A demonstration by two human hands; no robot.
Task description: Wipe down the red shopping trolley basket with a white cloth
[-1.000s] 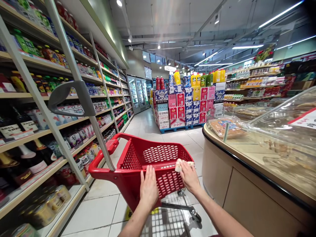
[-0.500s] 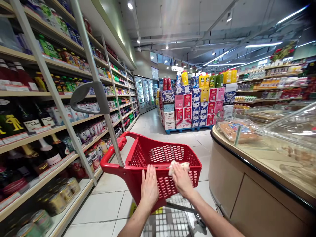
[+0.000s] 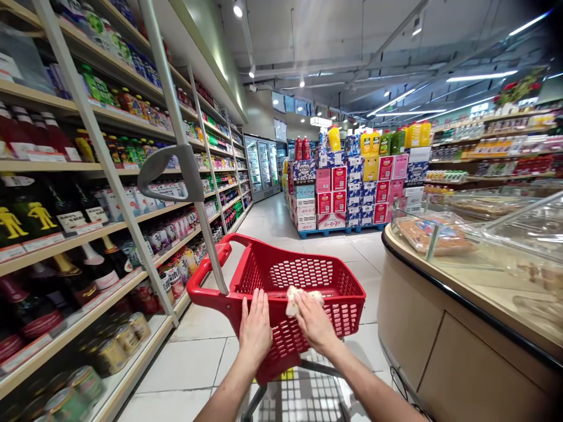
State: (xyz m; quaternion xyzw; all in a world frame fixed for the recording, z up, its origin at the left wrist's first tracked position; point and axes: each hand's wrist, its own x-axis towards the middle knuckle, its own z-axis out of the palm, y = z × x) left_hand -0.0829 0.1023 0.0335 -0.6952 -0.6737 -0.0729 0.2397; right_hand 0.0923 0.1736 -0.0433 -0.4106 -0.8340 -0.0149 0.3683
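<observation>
In the middle stands a red plastic shopping cart (image 3: 343, 290) with perforated walls, a red handle at its left end and a grey metal pole (image 3: 211, 252) rising there. My left hand (image 3: 255, 328) lies flat against the cart's near side, just below the rim, fingers stretched out and holding nothing. To its right, my right hand (image 3: 313, 321) presses a crumpled whitish cloth (image 3: 292, 302) onto the near rim. Part of the cloth is hidden under the fingers.
Shelves of bottles and cans (image 3: 145, 217) run along the left. A curved display counter (image 3: 413, 316) with clear covers is close on the right. Farther ahead, stacked boxes and juice bottles (image 3: 338, 193) rest on a blue pallet (image 3: 325, 232). Pale tiles (image 3: 193, 363) cover the floor.
My right hand has slid the cloth leftward along the cart's near rim, closer to my left hand. The left hand stays flat on the cart side. The view has shifted slightly.
</observation>
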